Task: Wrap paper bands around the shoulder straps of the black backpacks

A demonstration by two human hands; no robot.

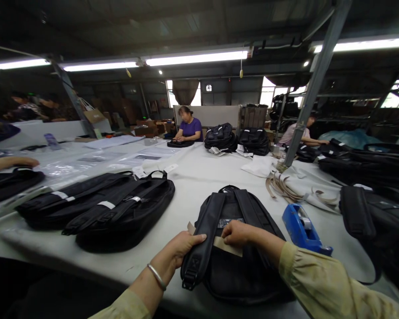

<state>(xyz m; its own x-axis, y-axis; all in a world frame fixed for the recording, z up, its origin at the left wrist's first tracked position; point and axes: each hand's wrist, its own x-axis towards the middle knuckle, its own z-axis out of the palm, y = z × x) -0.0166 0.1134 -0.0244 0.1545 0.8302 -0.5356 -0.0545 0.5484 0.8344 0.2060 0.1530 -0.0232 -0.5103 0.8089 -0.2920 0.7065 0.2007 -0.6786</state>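
Backpack (232, 279): black, straps up, near middle of the white table (199, 177).
Brown strip (231, 248): shows either side of the left shoulder strap (211, 226).
Left hand (182, 246): grips that strap, thumb on top.
Right hand (237, 232): pinches the strip.
Tape dispenser (297, 226): blue, right of the backpack.
Far side: person in purple (190, 128).

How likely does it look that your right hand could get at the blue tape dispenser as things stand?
Probably yes: the blue tape dispenser sits on the table just beside the right forearm, with nothing seen between them, though the right hand is busy at the tan strip.
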